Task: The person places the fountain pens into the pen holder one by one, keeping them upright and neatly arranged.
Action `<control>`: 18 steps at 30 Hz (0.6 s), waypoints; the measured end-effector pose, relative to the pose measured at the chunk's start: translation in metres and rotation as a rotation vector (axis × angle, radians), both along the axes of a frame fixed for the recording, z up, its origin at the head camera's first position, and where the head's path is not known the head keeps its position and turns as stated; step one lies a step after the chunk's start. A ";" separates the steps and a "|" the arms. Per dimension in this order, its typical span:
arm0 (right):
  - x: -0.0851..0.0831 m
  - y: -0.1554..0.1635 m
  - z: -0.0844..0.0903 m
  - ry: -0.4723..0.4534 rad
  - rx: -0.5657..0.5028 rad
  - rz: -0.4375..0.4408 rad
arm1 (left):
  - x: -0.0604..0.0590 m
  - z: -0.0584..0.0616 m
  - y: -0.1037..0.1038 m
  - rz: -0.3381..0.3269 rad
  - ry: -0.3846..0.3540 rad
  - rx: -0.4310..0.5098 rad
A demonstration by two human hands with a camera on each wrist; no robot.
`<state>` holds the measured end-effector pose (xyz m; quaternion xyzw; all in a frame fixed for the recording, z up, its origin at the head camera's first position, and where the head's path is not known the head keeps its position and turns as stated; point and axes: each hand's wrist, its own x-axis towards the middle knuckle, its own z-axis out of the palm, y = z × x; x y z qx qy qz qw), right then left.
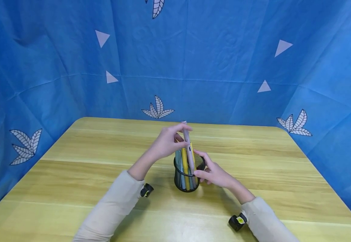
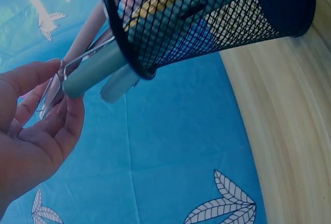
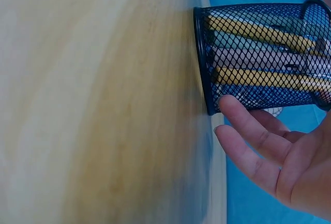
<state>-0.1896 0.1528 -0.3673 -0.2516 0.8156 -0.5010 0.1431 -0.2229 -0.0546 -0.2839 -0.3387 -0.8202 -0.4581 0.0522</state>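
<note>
A black mesh pen holder [image 1: 177, 184] stands upright on the table with several pens in it, among them a yellow pen [image 1: 184, 159] and a green pen [image 2: 95, 69]. My left hand [image 1: 168, 141] is above the rim, its thumb and fingers pinching a light purple pen [image 1: 190, 158] whose lower part is inside the holder. In the left wrist view the pinched end is partly hidden by the fingers. My right hand [image 1: 214, 172] holds the holder from the right, thumb at the front rim and index finger toward the back. Lower fingertips [image 3: 227, 102] lie along the mesh near the base.
The wood-grain table [image 1: 103, 151] extends to both sides of the holder. A blue curtain [image 1: 199, 60] with leaf and triangle prints surrounds the back and sides. Black wrist cameras hang at both sleeves, one by the left cuff [image 1: 133, 185].
</note>
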 end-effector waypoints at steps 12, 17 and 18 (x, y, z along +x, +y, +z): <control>-0.002 0.002 -0.003 -0.001 0.014 -0.007 | -0.001 -0.009 0.011 0.026 0.135 -0.126; -0.002 0.002 -0.002 -0.004 0.015 -0.013 | -0.003 -0.012 0.016 0.028 0.171 -0.177; -0.002 0.002 -0.002 -0.004 0.018 -0.014 | -0.003 -0.013 0.017 0.029 0.178 -0.190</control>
